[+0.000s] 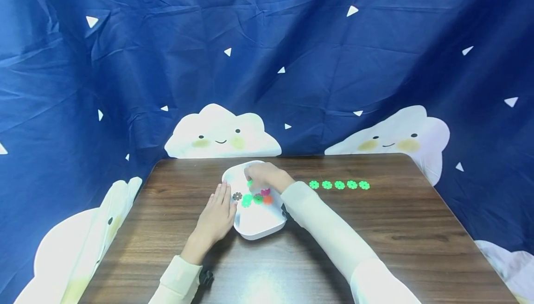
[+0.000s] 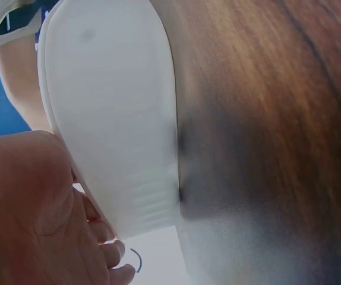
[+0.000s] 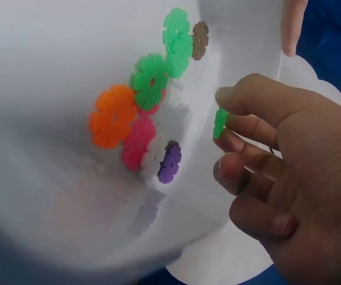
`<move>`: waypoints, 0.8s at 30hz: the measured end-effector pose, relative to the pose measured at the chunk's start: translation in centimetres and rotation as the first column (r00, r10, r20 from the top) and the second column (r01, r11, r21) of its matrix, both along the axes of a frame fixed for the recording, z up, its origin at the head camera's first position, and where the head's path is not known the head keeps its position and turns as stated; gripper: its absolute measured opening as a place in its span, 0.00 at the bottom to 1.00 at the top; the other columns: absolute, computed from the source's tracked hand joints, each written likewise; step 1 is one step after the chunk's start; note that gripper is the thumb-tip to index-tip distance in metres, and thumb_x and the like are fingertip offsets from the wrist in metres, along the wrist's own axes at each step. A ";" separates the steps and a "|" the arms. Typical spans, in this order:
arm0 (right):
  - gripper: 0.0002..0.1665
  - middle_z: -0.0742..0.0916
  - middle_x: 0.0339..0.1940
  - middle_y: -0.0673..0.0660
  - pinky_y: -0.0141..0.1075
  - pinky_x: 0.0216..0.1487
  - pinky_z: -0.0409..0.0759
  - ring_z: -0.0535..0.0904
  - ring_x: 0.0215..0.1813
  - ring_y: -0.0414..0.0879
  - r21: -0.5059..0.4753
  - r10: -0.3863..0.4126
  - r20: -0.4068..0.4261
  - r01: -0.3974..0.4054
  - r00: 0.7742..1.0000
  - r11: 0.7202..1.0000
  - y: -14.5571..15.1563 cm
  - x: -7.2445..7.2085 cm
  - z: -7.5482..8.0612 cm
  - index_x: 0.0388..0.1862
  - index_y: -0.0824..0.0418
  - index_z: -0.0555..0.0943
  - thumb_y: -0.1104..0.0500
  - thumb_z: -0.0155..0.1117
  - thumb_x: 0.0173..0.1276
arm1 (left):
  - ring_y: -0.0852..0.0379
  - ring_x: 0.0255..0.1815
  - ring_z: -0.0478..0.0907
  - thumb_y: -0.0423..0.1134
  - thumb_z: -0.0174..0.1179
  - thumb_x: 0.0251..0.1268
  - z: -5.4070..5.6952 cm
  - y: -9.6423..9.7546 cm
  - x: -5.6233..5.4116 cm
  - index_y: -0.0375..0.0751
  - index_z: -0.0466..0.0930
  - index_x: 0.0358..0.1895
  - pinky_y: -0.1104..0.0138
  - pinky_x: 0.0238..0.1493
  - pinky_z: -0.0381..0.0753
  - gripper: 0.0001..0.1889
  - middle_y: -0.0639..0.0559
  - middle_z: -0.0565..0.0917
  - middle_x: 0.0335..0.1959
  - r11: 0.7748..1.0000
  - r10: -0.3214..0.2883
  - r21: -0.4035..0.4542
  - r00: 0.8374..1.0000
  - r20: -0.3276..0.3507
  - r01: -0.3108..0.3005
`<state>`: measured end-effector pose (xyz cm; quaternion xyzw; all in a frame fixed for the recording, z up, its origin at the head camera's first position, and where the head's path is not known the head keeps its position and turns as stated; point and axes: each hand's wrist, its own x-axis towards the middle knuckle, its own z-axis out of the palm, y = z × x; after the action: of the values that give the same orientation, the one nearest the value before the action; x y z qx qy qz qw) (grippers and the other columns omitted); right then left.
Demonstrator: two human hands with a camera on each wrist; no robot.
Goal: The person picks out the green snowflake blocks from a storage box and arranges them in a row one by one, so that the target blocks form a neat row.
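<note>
Nearest, both forearms reach forward across the wooden table (image 1: 400, 234), the left short and angled inward, the right stretched diagonally to the left. The left hand (image 1: 214, 216) lies flat along the left side of the white tray (image 1: 255, 230), its fingers straight and close together, gripping nothing. Toward the tray's middle lie flower-shaped pieces: a brown piece (image 3: 200, 40), two light green ones overlapping, a darker green one, an orange piece (image 3: 112, 116), pink ones and a purple piece (image 3: 170, 163). Beyond them, the right hand (image 1: 264, 175) bends down over the tray's far part, thumb and fingers pinching a small green piece (image 3: 220, 123), the remaining fingers curled. Behind the table hangs a blue cloth (image 1: 300, 81).
</note>
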<state>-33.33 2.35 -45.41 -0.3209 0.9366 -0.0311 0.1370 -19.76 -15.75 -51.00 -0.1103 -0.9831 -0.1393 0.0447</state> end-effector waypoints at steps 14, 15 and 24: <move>0.18 0.88 0.50 0.47 0.39 0.54 0.85 0.81 0.43 0.43 -0.030 0.032 -0.094 -0.035 0.995 0.999 2.7 1.6 1.3 0.57 0.51 0.86 0.48 0.75 0.73 | 0.37 0.90 0.46 0.47 0.38 0.87 0.1 0.1 0.1 0.25 0.51 0.84 0.43 0.87 0.55 0.35 0.33 0.49 0.88 1.000 0.005 0.013 1.000 0.009 -0.005; 0.17 0.88 0.50 0.47 0.39 0.53 0.85 0.80 0.42 0.43 -0.038 0.032 -0.097 -0.036 0.995 0.999 2.9 1.7 1.4 0.56 0.51 0.86 0.48 0.75 0.72 | 0.37 0.90 0.46 0.47 0.38 0.87 0.1 0.1 0.1 0.25 0.51 0.84 0.43 0.87 0.55 0.35 0.33 0.49 0.88 1.000 0.005 0.012 1.000 0.007 -0.005; 0.16 0.86 0.52 0.48 0.41 0.50 0.85 0.81 0.43 0.43 -0.092 0.050 -0.140 -0.063 0.989 0.994 5.7 3.2 2.0 0.55 0.51 0.86 0.49 0.75 0.72 | 0.35 0.89 0.48 0.46 0.41 0.88 -0.1 0.0 0.1 0.24 0.51 0.83 0.41 0.87 0.55 0.35 0.31 0.50 0.88 1.000 -0.007 0.005 1.000 -0.013 0.007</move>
<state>-30.14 8.07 -43.36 -0.3551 0.9317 -0.0502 0.0574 -19.65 -15.71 -51.10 -0.1145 -0.9820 -0.1412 0.0510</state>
